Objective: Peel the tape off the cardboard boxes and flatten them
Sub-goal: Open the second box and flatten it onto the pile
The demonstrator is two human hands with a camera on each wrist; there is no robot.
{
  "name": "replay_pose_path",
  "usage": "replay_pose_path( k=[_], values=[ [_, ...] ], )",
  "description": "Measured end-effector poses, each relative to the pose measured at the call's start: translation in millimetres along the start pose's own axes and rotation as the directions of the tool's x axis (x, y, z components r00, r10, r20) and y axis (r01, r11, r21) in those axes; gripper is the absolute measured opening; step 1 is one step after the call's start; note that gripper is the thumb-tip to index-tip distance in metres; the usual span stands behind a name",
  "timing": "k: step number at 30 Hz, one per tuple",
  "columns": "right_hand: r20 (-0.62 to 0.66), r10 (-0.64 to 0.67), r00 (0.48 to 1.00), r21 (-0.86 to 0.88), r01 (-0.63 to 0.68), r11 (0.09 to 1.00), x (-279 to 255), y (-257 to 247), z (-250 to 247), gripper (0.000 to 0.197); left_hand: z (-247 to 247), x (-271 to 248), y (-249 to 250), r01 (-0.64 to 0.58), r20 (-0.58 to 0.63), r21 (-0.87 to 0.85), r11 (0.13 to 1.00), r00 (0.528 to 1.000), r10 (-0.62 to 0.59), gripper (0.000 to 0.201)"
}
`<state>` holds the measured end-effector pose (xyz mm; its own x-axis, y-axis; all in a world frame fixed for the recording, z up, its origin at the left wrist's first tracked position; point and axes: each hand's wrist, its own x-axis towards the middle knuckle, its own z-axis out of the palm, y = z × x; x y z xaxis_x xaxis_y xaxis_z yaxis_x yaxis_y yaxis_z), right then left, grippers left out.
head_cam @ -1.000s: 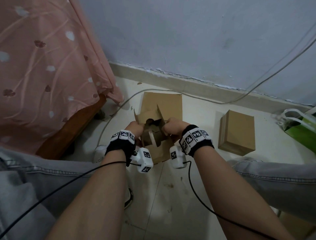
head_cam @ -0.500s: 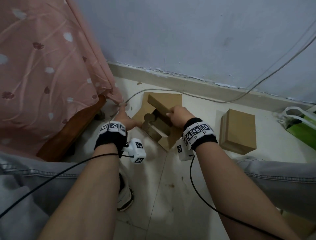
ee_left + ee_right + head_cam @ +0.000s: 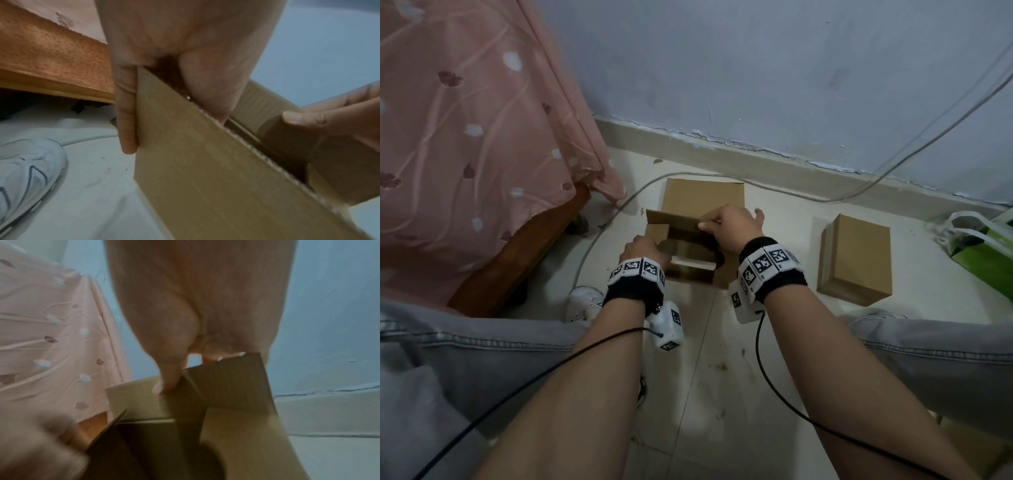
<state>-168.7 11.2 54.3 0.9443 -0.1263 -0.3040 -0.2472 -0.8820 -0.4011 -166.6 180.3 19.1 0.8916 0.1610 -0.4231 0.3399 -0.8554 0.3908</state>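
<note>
An open brown cardboard box is held just above the floor at the centre. My left hand grips its near-left wall; in the left wrist view the thumb lies outside the wall and the fingers reach inside. My right hand pinches the far-right flap, and the right wrist view shows the thumb and fingers closed on that flap. A flat cardboard sheet lies on the floor behind it. A closed cardboard box stands to the right. No tape shows.
A pink bedcover hangs over a wooden bed frame on the left. A grey cable curves across the floor by the wall. A green bag sits at the far right. My white shoe is near the left knee.
My left hand has come back from the floor near the cable and taken the box's left wall. The right hand has kept its hold, and the box has turned more level.
</note>
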Motion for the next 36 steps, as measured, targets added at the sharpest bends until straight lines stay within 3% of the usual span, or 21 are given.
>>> replay_pose_path(
  k=[2, 4, 7, 9, 16, 17, 19, 21, 23, 24, 25, 27, 30, 32, 34, 36],
  values=[
    [-0.035, 0.153, 0.988, -0.016, -0.153, 0.988, 0, -1, 6, 0.071, -5, 2, 6, 0.012, -0.017, -0.031, 0.999, 1.0, -0.013, 0.017],
    [0.044, 0.338, 0.94, 0.148, -0.341, 0.928, -3, -3, 10, 0.114, -12, 4, 10, 0.019, -0.033, 0.005, 1.0, 0.999, -0.019, 0.02],
    [0.182, 0.443, 0.878, 0.303, -0.479, 0.824, -1, 0, 12, 0.132, -14, 4, 13, -0.004, -0.014, 0.044, 0.999, 1.0, 0.005, 0.021],
    [0.184, 0.477, 0.86, 0.314, -0.511, 0.8, 0, 4, 16, 0.135, -12, 4, 10, -0.01, 0.015, 0.041, 0.999, 1.0, 0.01, 0.017],
    [0.103, 0.536, 0.838, 0.306, -0.54, 0.784, -2, 21, 24, 0.108, -12, 12, 3, -0.024, 0.047, -0.092, 0.995, 0.999, 0.029, 0.016],
    [0.104, 0.524, 0.846, 0.286, -0.53, 0.799, 0, 23, 23, 0.098, -13, 14, 2, -0.021, 0.067, -0.116, 0.993, 0.997, 0.029, 0.016],
    [0.099, 0.483, 0.87, 0.266, -0.491, 0.83, 2, 27, 13, 0.059, -20, 13, 2, -0.035, 0.145, -0.198, 0.98, 0.987, 0.064, 0.028],
    [0.091, 0.437, 0.895, 0.284, -0.444, 0.85, 3, 34, 2, 0.032, -30, 8, 0, -0.064, 0.336, -0.232, 0.971, 0.931, 0.142, 0.048],
    [0.081, 0.413, 0.907, 0.323, -0.416, 0.85, 5, 43, -10, 0.029, -35, 7, -7, -0.127, 0.514, -0.188, 0.974, 0.832, 0.208, 0.081],
    [0.083, 0.402, 0.912, 0.351, -0.404, 0.845, 6, 47, -15, 0.028, -33, 10, -13, -0.129, 0.543, -0.206, 0.97, 0.81, 0.223, 0.101],
    [0.097, 0.385, 0.918, 0.383, -0.391, 0.837, 8, 48, -20, 0.028, -29, 14, -19, -0.127, 0.531, -0.244, 0.961, 0.812, 0.242, 0.12],
    [0.129, 0.338, 0.932, 0.424, -0.36, 0.831, 9, 50, -28, 0.027, -23, 18, -22, -0.15, 0.414, -0.259, 0.954, 0.875, 0.25, 0.14],
    [0.203, 0.277, 0.939, 0.375, -0.336, 0.864, 12, 56, -31, 0.022, -20, 18, -23, -0.189, 0.272, -0.191, 0.963, 0.933, 0.237, 0.138],
    [0.288, 0.232, 0.929, 0.372, -0.332, 0.867, 14, 61, -30, 0.009, -17, 26, -29, -0.201, 0.278, -0.277, 0.939, 0.919, 0.279, 0.138],
    [0.331, 0.196, 0.923, 0.537, -0.355, 0.766, 5, 65, -31, 0.01, -16, 31, -38, -0.204, 0.307, -0.35, 0.914, 0.897, 0.318, 0.137],
    [0.37, 0.174, 0.912, 0.699, -0.397, 0.595, -6, 66, -34, 0.021, -18, 32, -42, -0.195, 0.298, -0.399, 0.896, 0.896, 0.328, 0.134]
  ],
)
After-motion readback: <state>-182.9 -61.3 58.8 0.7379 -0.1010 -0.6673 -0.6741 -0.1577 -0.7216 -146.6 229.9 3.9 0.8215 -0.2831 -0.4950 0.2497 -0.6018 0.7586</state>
